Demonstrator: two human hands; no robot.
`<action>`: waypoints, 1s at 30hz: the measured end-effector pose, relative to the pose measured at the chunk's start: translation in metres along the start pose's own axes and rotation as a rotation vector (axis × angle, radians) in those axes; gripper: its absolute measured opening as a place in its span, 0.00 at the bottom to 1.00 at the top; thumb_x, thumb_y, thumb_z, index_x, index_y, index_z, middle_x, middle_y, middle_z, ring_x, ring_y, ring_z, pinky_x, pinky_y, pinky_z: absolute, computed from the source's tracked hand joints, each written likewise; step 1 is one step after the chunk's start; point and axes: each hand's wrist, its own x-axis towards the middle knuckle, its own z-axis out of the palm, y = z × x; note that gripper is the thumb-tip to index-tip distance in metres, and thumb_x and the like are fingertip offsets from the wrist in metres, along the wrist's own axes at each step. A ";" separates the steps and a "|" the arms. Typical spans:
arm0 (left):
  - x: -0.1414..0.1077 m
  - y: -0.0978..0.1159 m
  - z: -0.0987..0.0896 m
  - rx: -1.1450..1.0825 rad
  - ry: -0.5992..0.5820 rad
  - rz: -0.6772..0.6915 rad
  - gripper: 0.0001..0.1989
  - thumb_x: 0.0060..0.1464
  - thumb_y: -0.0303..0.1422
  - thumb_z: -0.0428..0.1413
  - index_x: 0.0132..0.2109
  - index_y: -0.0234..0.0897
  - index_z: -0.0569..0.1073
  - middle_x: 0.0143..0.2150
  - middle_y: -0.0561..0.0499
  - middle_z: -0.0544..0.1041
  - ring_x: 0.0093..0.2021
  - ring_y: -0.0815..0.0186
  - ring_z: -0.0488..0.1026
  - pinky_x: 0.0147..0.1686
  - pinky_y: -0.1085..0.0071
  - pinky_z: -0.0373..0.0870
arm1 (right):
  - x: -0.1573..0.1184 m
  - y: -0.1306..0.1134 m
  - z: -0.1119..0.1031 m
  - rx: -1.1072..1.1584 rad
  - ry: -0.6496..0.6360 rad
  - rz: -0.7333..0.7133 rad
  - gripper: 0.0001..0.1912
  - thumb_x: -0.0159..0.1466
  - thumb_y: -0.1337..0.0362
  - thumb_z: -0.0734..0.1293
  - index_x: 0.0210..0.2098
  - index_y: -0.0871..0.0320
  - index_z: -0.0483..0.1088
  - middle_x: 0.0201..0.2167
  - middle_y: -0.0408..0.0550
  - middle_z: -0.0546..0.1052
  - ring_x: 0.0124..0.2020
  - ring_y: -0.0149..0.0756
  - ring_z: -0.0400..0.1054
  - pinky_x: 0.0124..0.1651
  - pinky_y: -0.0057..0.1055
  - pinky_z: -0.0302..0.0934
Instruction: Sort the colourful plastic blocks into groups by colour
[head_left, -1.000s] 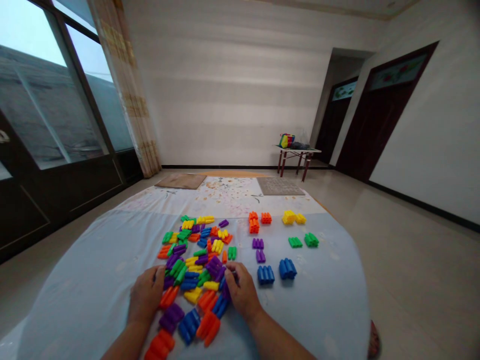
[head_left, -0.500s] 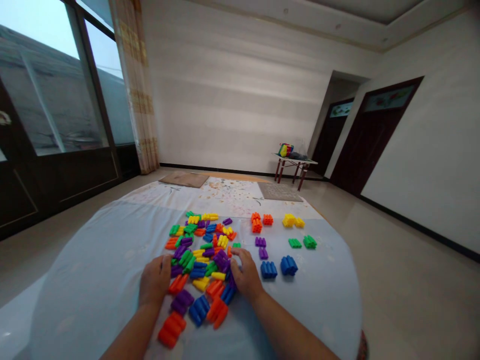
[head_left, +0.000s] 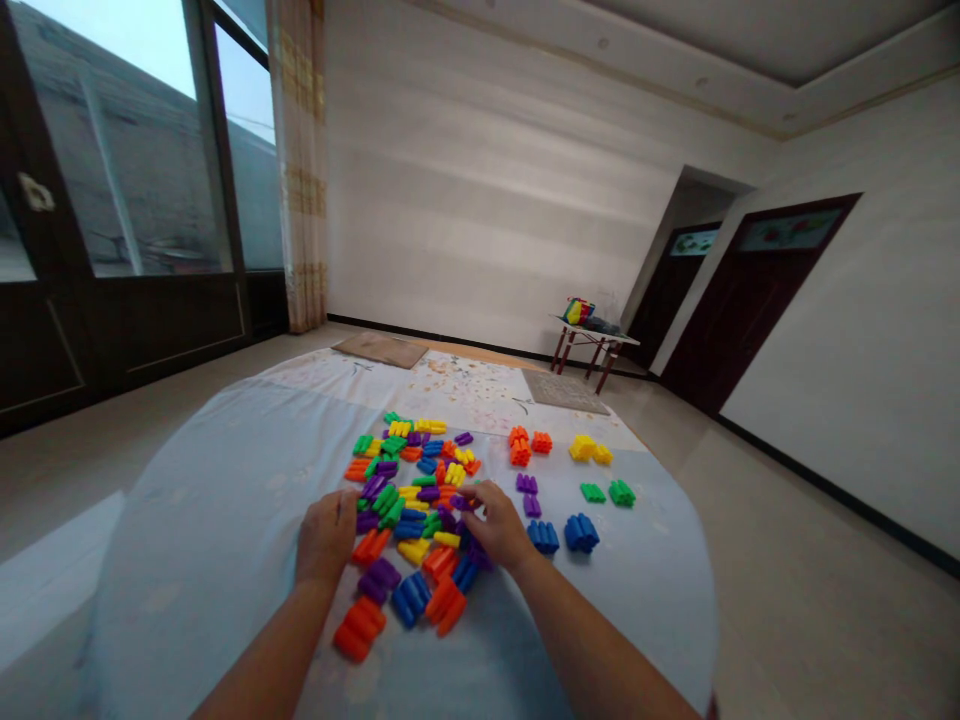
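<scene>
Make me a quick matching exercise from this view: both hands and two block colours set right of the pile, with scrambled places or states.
1. Left hand
2. Right hand
3. Separate blue blocks
4. Separate yellow blocks

A. Just beyond the separate green blocks
B. Holding a purple block
C. At the left edge of the mixed pile
D. Lowest in view among the separate groups

Pairs: 1-C, 2-B, 3-D, 4-A

The single head-worn camera faces forward and down over the table [head_left: 630, 610], near the left hand [head_left: 328, 535] and right hand [head_left: 496, 525] at lower centre, tilted so the far wall [head_left: 487, 180], upper middle, slopes down rightward.
</scene>
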 end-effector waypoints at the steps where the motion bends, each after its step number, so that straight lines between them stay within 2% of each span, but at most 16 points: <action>1: 0.000 0.000 0.000 -0.013 -0.004 -0.010 0.21 0.57 0.36 0.38 0.35 0.35 0.75 0.35 0.42 0.77 0.41 0.60 0.72 0.42 0.66 0.65 | -0.007 -0.001 -0.003 0.034 0.009 -0.023 0.18 0.54 0.74 0.63 0.43 0.55 0.72 0.36 0.47 0.73 0.38 0.36 0.67 0.44 0.34 0.63; 7: 0.000 0.000 0.000 -0.058 -0.017 -0.025 0.20 0.55 0.35 0.39 0.36 0.36 0.75 0.36 0.43 0.77 0.41 0.60 0.72 0.44 0.66 0.65 | -0.037 0.002 -0.009 0.112 -0.058 -0.084 0.18 0.52 0.78 0.60 0.38 0.55 0.72 0.39 0.48 0.72 0.44 0.37 0.66 0.49 0.36 0.61; 11: 0.000 -0.002 0.000 -0.079 -0.011 -0.022 0.20 0.55 0.35 0.39 0.37 0.36 0.75 0.37 0.44 0.77 0.41 0.61 0.72 0.44 0.66 0.66 | -0.042 0.007 -0.009 0.135 -0.021 -0.058 0.16 0.53 0.76 0.59 0.36 0.56 0.71 0.39 0.48 0.72 0.44 0.37 0.66 0.49 0.35 0.61; 14: 0.001 -0.004 0.001 -0.088 -0.009 -0.030 0.22 0.56 0.36 0.37 0.38 0.36 0.75 0.38 0.43 0.77 0.42 0.61 0.72 0.45 0.65 0.66 | -0.038 0.007 -0.008 0.105 0.038 -0.024 0.12 0.57 0.72 0.61 0.38 0.56 0.71 0.39 0.49 0.73 0.44 0.37 0.66 0.48 0.36 0.61; 17: 0.001 -0.005 0.002 -0.086 -0.019 -0.026 0.22 0.56 0.37 0.37 0.38 0.36 0.75 0.40 0.42 0.78 0.43 0.60 0.72 0.47 0.64 0.66 | -0.026 0.004 -0.004 0.066 0.044 -0.027 0.11 0.58 0.70 0.63 0.39 0.55 0.72 0.39 0.49 0.73 0.44 0.38 0.66 0.50 0.37 0.60; 21: 0.003 -0.003 -0.001 -0.075 -0.030 -0.028 0.22 0.54 0.37 0.37 0.37 0.36 0.75 0.40 0.41 0.78 0.43 0.58 0.72 0.47 0.61 0.66 | -0.005 -0.003 0.009 -0.089 -0.043 0.018 0.13 0.56 0.66 0.67 0.42 0.54 0.73 0.40 0.49 0.76 0.45 0.42 0.66 0.49 0.40 0.58; 23: 0.004 -0.002 -0.003 -0.077 -0.031 -0.027 0.22 0.54 0.37 0.37 0.37 0.37 0.75 0.39 0.42 0.78 0.43 0.57 0.72 0.47 0.61 0.66 | 0.005 -0.007 0.015 -0.176 -0.129 0.068 0.14 0.54 0.64 0.69 0.41 0.53 0.75 0.37 0.48 0.77 0.42 0.44 0.67 0.47 0.41 0.58; 26: 0.005 -0.003 -0.004 -0.087 -0.034 -0.033 0.23 0.53 0.39 0.37 0.38 0.37 0.75 0.40 0.43 0.78 0.43 0.57 0.73 0.47 0.60 0.67 | 0.012 -0.012 0.021 -0.200 -0.209 0.099 0.10 0.53 0.65 0.69 0.36 0.51 0.76 0.29 0.43 0.77 0.35 0.40 0.68 0.43 0.38 0.58; 28: 0.006 -0.005 -0.004 -0.089 -0.033 -0.037 0.23 0.52 0.40 0.37 0.37 0.37 0.75 0.40 0.42 0.78 0.44 0.56 0.73 0.46 0.60 0.68 | 0.012 -0.013 0.020 -0.176 -0.201 0.086 0.09 0.53 0.66 0.69 0.35 0.51 0.76 0.29 0.42 0.77 0.35 0.39 0.68 0.43 0.37 0.57; 30: 0.007 -0.007 -0.004 -0.081 -0.035 -0.030 0.23 0.51 0.39 0.37 0.38 0.36 0.75 0.41 0.42 0.78 0.45 0.56 0.73 0.48 0.59 0.68 | 0.011 -0.012 0.013 -0.137 -0.146 0.072 0.13 0.52 0.66 0.70 0.38 0.52 0.75 0.33 0.44 0.78 0.38 0.40 0.68 0.45 0.38 0.57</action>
